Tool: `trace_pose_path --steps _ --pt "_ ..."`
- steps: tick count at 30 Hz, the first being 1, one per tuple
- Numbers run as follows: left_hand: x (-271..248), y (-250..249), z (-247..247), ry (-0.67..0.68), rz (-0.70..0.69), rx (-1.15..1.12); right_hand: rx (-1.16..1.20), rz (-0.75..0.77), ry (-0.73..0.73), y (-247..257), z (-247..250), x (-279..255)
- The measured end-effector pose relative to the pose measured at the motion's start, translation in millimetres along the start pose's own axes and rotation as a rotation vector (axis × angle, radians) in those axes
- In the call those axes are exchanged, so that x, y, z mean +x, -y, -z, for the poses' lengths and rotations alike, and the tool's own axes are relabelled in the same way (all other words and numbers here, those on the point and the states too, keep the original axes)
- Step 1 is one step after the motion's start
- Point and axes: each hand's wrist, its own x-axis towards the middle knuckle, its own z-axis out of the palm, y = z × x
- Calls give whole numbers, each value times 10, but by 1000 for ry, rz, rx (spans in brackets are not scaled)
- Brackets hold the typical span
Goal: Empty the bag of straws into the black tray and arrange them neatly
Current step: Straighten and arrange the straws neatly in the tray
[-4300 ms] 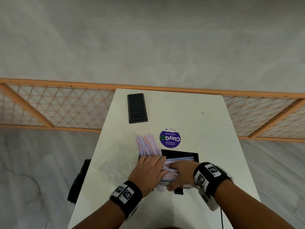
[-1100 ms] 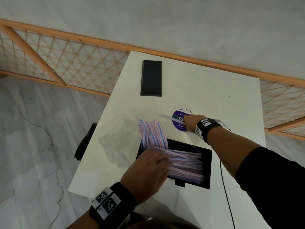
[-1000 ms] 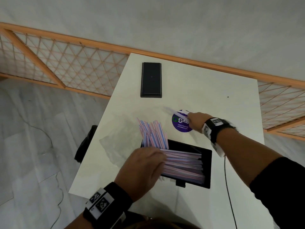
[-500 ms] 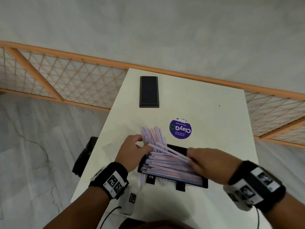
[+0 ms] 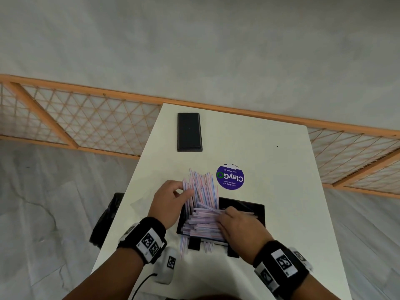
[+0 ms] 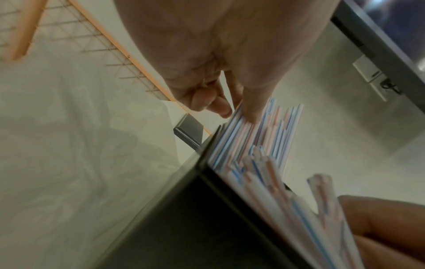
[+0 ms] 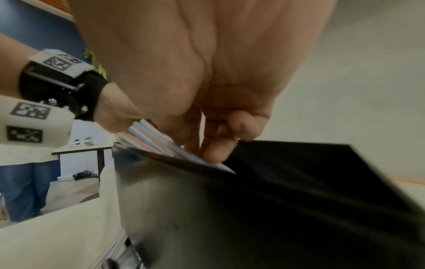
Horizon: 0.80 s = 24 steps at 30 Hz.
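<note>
On the near half of the white counter [image 5: 270, 161] sits the black tray [image 5: 255, 210], a shallow glossy rectangle with straight walls, packed with thin paper-wrapped straws [image 5: 203, 221] in white with pink and blue stripes. Most lie across the tray in a flat stack; one bunch of straws [image 5: 202, 187] stands crosswise, sticking out over the far-left rim onto the counter, ends uneven. A few tips poke out past the near rim.

Left hand [image 5: 167, 204] is at the tray's left end, its fingers [image 6: 250, 109] curled, thumb and fingertips pinching the side of the crosswise bunch. Right hand [image 5: 240, 226] lies palm-down over the right part of the stack, its fingers [image 7: 216, 151] bent down onto the straws inside the tray, touching the top ones; cannot tell if it really grips any. Both wrists wear black bands with white square-code tags.

The clear crumpled plastic bag [image 5: 140, 201] lies flat on the counter left of the tray, beside the left hand. Beyond the tray: a round purple sticker [image 5: 230, 176] with white lettering, and further back a flat black rectangular block [image 5: 189, 132]. A small white device with a cable [image 5: 165, 269] rests near the counter's front edge. An orange-framed lattice panel [image 5: 86, 122] stands behind the counter.
</note>
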Motion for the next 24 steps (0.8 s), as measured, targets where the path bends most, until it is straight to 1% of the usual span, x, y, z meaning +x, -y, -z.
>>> trace_pose_path --steps 3,6,8,12,19,24 --pt "-9 -81 -20 14 21 -36 144 -68 -14 -3 49 -25" --pt "-27 -131 -55 113 51 -113 205 -119 59 -20 99 -49" --pt "8 -125 -85 161 32 -58 244 -122 64 -23 140 -71" --pt "88 -130 -53 142 10 3 291 -147 52 -30 111 -125" --pt "118 -247 173 94 17 81 362 -169 -53 -105 192 -215" --pt "-45 -487 428 60 -38 57 465 -107 -89 -88 412 -203"
